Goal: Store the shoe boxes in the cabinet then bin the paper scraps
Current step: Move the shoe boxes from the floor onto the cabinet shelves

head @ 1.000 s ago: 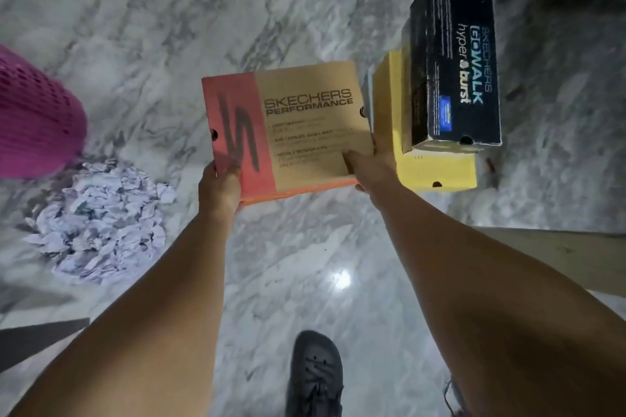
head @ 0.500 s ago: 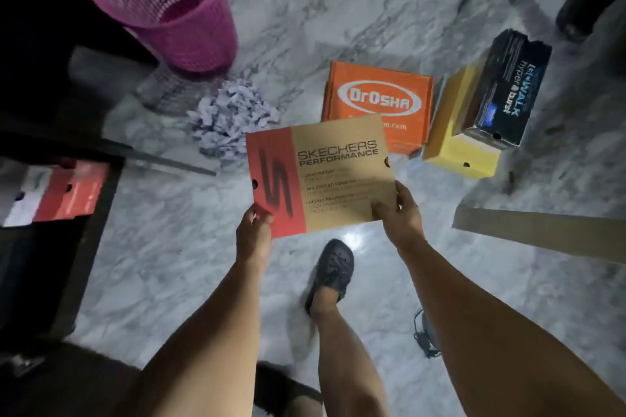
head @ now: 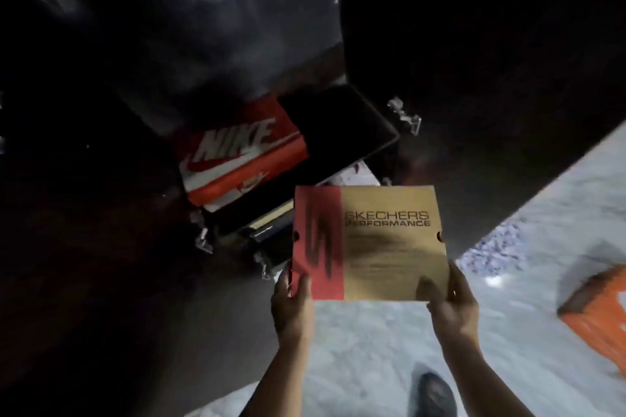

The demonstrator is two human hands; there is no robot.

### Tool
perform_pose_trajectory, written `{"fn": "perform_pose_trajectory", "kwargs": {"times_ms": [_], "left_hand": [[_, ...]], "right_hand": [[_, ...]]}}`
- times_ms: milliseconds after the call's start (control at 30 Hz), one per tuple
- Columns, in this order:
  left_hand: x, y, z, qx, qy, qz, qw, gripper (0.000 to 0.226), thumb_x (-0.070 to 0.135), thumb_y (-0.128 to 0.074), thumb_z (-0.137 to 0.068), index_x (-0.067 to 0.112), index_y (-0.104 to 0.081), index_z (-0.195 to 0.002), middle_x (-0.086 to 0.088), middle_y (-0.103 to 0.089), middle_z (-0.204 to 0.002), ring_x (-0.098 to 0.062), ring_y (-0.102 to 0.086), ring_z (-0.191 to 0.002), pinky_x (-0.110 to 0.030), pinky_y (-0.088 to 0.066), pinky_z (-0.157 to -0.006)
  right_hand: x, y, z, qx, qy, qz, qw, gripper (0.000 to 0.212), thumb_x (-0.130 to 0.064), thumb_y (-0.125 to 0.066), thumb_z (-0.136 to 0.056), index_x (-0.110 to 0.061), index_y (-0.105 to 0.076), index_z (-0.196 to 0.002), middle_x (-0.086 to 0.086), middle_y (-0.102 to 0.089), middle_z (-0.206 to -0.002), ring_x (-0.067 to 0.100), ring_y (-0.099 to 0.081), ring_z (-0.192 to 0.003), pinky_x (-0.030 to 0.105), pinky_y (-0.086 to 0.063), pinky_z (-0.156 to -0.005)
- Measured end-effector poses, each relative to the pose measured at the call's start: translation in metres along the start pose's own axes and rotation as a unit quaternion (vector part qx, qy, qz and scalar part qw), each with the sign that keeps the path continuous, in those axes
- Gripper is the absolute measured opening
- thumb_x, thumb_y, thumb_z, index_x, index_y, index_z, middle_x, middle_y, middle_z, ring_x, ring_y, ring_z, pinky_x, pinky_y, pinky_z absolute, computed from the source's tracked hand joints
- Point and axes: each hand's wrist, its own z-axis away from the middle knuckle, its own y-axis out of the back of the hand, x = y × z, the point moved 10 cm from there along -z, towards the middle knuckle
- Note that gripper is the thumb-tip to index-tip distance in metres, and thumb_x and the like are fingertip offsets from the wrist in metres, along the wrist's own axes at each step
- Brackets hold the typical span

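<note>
Red Nike box (head: 237, 152) sits inside the dark cabinet (head: 355, 132); both hands (head: 293, 301) grip the Skechers box (head: 372, 244).

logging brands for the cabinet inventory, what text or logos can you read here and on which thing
"SKECHERS PERFORMANCE": lid of the tan and red cardboard shoe box held by the left hand and right hand.
"NIKE" with swoosh: red and white shoe box in the dark cabinet.
Smaller print on the tan lid: too blurred.

Skechers box (head: 379, 240) tan, red stripe; Nike box (head: 237, 152) red-white; floor (head: 389, 342) seemingly grey-white.
</note>
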Motion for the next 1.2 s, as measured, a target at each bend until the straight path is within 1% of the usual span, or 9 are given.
{"fn": "perform_pose_trajectory", "kwargs": {"times_ms": [67, 200, 400, 533, 633, 800, 933, 1067, 1200], "left_hand": [[0.036, 0.022, -0.017, 0.035, -0.051, 0.073, 0.995, 0.052, 0.039, -0.059, -0.077, 0.015, -0.068, -0.123, -0.001, -0.073, -0.108, -0.016, -0.067, -0.096, -0.018, -0.047, -0.074], [0.082, 0.055, -0.056, 0.107, -0.096, 0.166, 0.976, 0.072, 0.048, -0.061, -0.069, 0.009, -0.059, -0.13, -0.006, -0.07, -0.112, -0.015, -0.066, -0.094, -0.022, -0.05, -0.08], [0.123, 0.096, -0.131, 0.248, -0.111, 0.211, 0.939, 0.079, 0.049, -0.061, -0.066, 0.008, -0.053, -0.134, 0.002, -0.062, -0.109, -0.014, -0.058, -0.096, -0.011, -0.042, -0.075], [0.12, 0.107, -0.182, 0.277, -0.091, 0.176, 0.94, 0.053, 0.022, -0.069, -0.092, 0.004, -0.049, -0.138, 0.014, -0.057, -0.106, -0.02, -0.061, -0.106, -0.027, -0.048, -0.093], [0.118, 0.109, -0.211, 0.281, -0.098, 0.174, 0.939, 0.056, 0.025, -0.064, -0.097, 0.004, -0.043, -0.144, -0.005, -0.065, -0.125, -0.027, -0.064, -0.117, -0.035, -0.048, -0.103], [0.115, 0.121, -0.243, 0.29, -0.06, 0.198, 0.934, 0.061, 0.036, -0.06, -0.099, 0.01, -0.039, -0.149, -0.008, -0.067, -0.126, -0.022, -0.065, -0.113, -0.014, -0.047, -0.081], [0.108, 0.119, -0.246, 0.298, -0.034, 0.216, 0.929, 0.058, 0.043, -0.063, -0.096, 0.014, -0.048, -0.143, -0.004, -0.07, -0.118, -0.022, -0.068, -0.108, -0.028, -0.052, -0.092], [0.098, 0.112, -0.245, 0.297, 0.028, 0.286, 0.911, 0.063, 0.058, -0.07, -0.083, 0.022, -0.057, -0.133, 0.018, -0.069, -0.098, -0.009, -0.067, -0.092, -0.035, -0.056, -0.092], [0.093, 0.085, -0.211, 0.271, 0.118, 0.351, 0.889, 0.065, 0.065, -0.066, -0.084, 0.016, -0.056, -0.127, -0.002, -0.067, -0.115, -0.019, -0.066, -0.1, -0.035, -0.058, -0.066]], "right_hand": [[-0.05, -0.036, -0.01, -0.014, 0.041, -0.024, 0.999, 0.047, -0.019, -0.077, -0.082, -0.032, -0.066, -0.127, 0.014, -0.071, -0.119, 0.039, -0.068, -0.106, 0.038, -0.06, -0.076], [-0.137, -0.102, -0.05, -0.019, 0.112, -0.019, 0.993, 0.053, -0.037, -0.074, -0.064, -0.04, -0.071, -0.117, 0.0, -0.075, -0.115, 0.028, -0.071, -0.105, 0.051, -0.06, -0.089], [-0.234, -0.244, -0.096, -0.183, 0.186, 0.04, 0.965, 0.06, -0.03, -0.076, -0.088, -0.031, -0.055, -0.144, -0.015, -0.069, -0.113, -0.006, -0.063, -0.096, 0.017, -0.053, -0.082], [-0.244, -0.322, -0.117, -0.258, 0.212, 0.095, 0.938, 0.07, -0.044, -0.073, -0.091, -0.033, -0.043, -0.152, -0.003, -0.063, -0.132, 0.018, -0.061, -0.117, 0.041, -0.052, -0.1], [-0.247, -0.355, -0.129, -0.264, 0.205, 0.081, 0.939, 0.072, -0.045, -0.073, -0.09, -0.034, -0.041, -0.153, 0.004, -0.061, -0.139, 0.024, -0.058, -0.124, 0.048, -0.05, -0.104], [-0.241, -0.385, -0.127, -0.274, 0.2, 0.023, 0.94, 0.067, -0.039, -0.074, -0.091, -0.028, -0.047, -0.151, 0.0, -0.066, -0.134, 0.02, -0.062, -0.122, 0.041, -0.051, -0.101], [-0.234, -0.386, -0.124, -0.253, 0.206, 0.037, 0.944, 0.07, -0.056, -0.069, -0.086, -0.035, -0.046, -0.148, -0.005, -0.07, -0.127, 0.018, -0.067, -0.117, 0.043, -0.052, -0.104], [-0.237, -0.384, -0.123, -0.252, 0.198, 0.107, 0.941, 0.068, -0.058, -0.061, -0.094, -0.032, -0.039, -0.152, 0.001, -0.066, -0.133, 0.021, -0.062, -0.117, 0.034, -0.046, -0.093], [-0.231, -0.369, -0.113, -0.241, 0.133, 0.161, 0.948, 0.091, -0.068, -0.051, -0.093, -0.021, -0.014, -0.162, 0.019, -0.045, -0.154, 0.039, -0.042, -0.141, 0.049, -0.041, -0.112]]}}
